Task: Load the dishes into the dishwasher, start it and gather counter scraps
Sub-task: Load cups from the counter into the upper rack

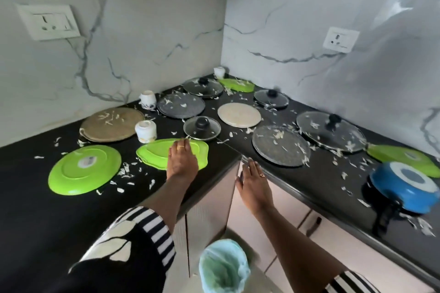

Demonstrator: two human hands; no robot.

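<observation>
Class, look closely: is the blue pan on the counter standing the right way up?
No, the blue pan lies upside down on the counter, with its ringed base facing up.

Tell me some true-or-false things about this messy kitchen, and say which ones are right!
1. The left hand touches a green plate. True.
2. The blue pan stands right way up. False: it lies bottom up.
3. The right hand holds a cup. False: it holds nothing, and its fingers are straight.
4. A bin stands on the floor below the counter. True.
5. White scraps lie scattered on the counter. True.
</observation>
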